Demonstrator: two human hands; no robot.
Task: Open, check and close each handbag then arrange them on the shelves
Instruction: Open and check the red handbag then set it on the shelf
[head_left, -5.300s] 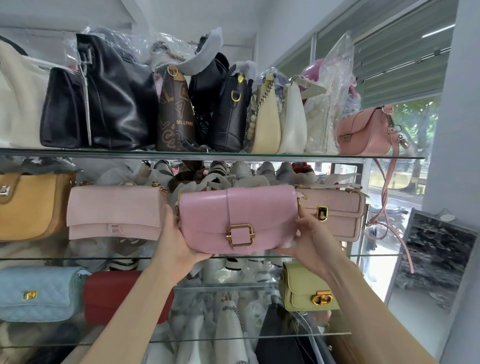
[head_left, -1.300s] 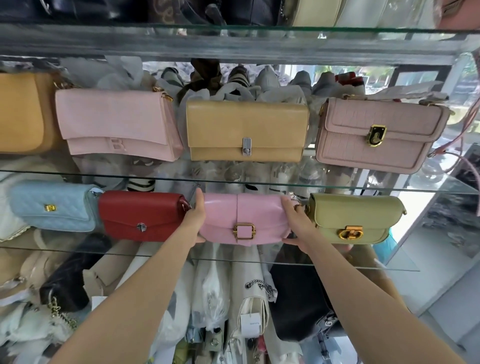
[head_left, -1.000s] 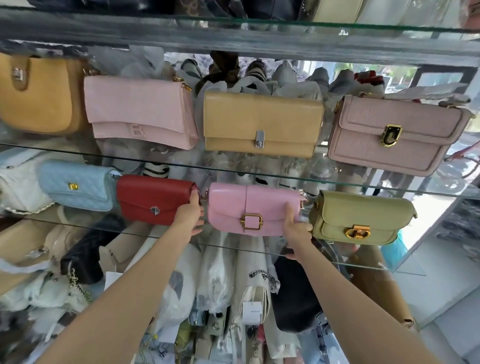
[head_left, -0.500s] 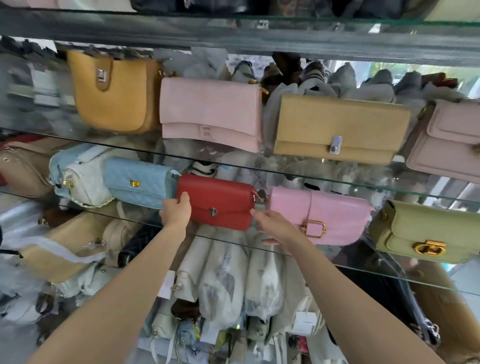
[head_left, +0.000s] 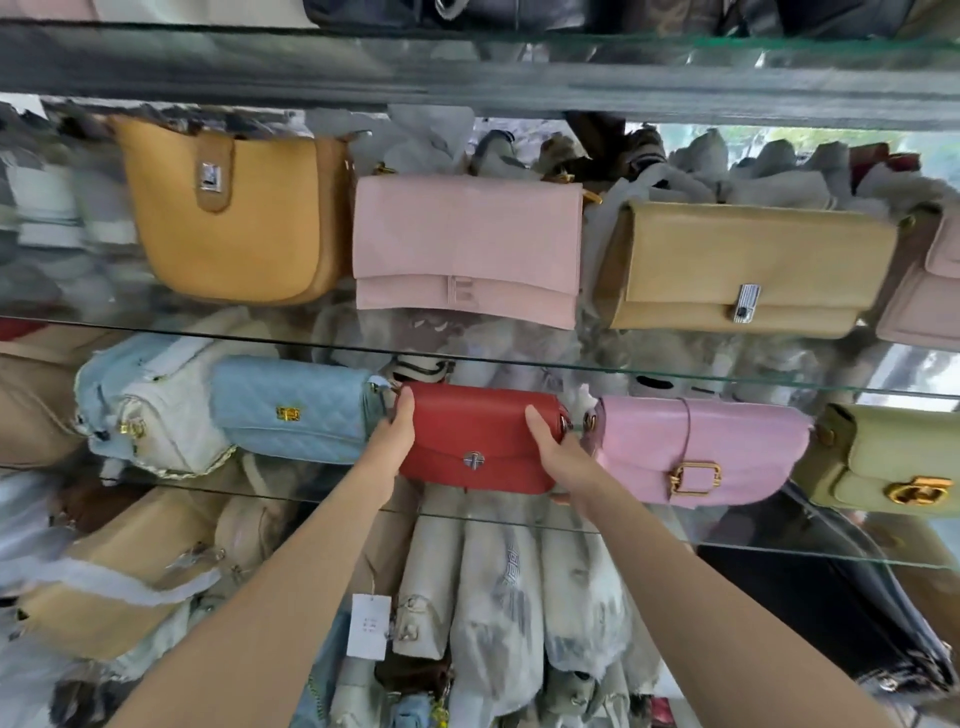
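Note:
A red handbag with a round silver clasp stands on the lower glass shelf. My left hand grips its left end, thumb on the front. My right hand grips its right end, thumb over the flap. Right of it stands the pink handbag with a gold buckle, free of both hands. A light blue quilted handbag sits to the left of the red one, and an olive green handbag stands at the far right.
The glass shelf above carries a mustard bag, a pale pink flap bag and a tan flap bag. Wrapped bags and a black bag crowd the space under the lower shelf. A white-and-blue bag sits far left.
Both hands set the pink handbag on the lower shelf, let it go and moved left. They now hold the two ends of the red handbag. The view has shifted left.

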